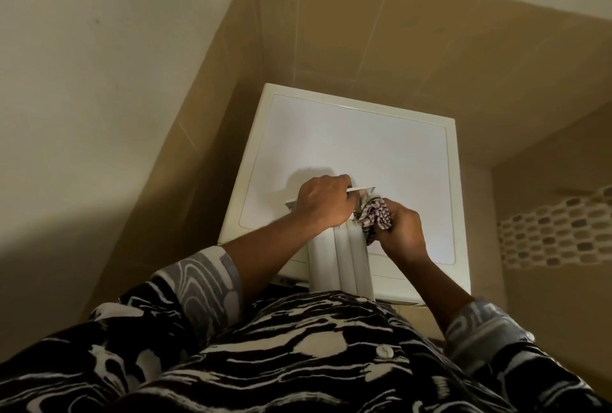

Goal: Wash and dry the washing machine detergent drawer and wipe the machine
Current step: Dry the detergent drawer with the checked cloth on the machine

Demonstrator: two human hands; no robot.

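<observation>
Work centres on the long white plastic detergent drawer (pixel 337 257), which is out of its slot and lies lengthwise over the front edge of the white washing machine (pixel 347 147), its far end above the flat top and its near end reaching toward the person's body. The face turned to the camera shows 3 rounded channels, probably the underside, though the dim light leaves that unsure. The left hand (pixel 323 202) grips the far end, fingers curled over its upper edge to steady it. The right hand (pixel 402 225) is closed round a bunched brown-and-white patterned cloth (pixel 374 213) and holds it against the drawer's right side, just beside the left hand. I judge the drawer light and rigid, a thin hollow moulding that could crack if squeezed hard and would be slippery wherever it is wet. The firm outer walls and the end panel are the places to hold it, not any thin inner dividers. The cloth is soft and should push into corners. A beige tiled wall (pixel 414 48) rises behind the machine.
</observation>
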